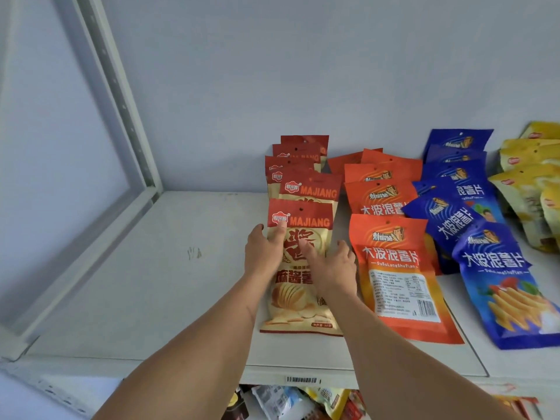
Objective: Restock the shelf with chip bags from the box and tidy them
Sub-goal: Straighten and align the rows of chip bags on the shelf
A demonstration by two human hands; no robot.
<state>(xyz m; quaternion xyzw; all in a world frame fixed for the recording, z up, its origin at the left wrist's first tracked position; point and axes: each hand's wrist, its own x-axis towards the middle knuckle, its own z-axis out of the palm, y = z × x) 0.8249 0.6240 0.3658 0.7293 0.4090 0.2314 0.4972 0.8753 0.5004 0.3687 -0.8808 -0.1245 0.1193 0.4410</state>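
**Both hands flat on the front MAJIANG bag at the shelf's left row**

Your left hand (264,252) and right hand (330,266) rest on the front MAJIANG chip bag (298,301), which lies flat on the white shelf (157,277) at the head of its row. Your left fingers (279,234) stretch straight up the bag's left side, reaching the red band near the logo, with the thumb off the left edge. Your right fingers (306,249) lie extended across the bag's middle, the thumb pointing up near its right edge. Neither hand curls round the bag; both press on it with open fingers.

Behind it, the other MAJIANG bags (306,184) overlap in a line running back to the rear wall (303,71). Just beside them to the right lies a row of orange chip bags (381,195), its front orange bag (397,277) turned back side up, showing a printed label and barcode. Further right comes a row of blue chip bags (454,189), the front blue bag (503,286) tilted and hanging near the shelf's front edge. Yellow bags (527,177) crowd the far right edge of view.

A barcode tag (301,380) sits on the shelf's front lip, and mixed snack packets (291,403) show on the level below.
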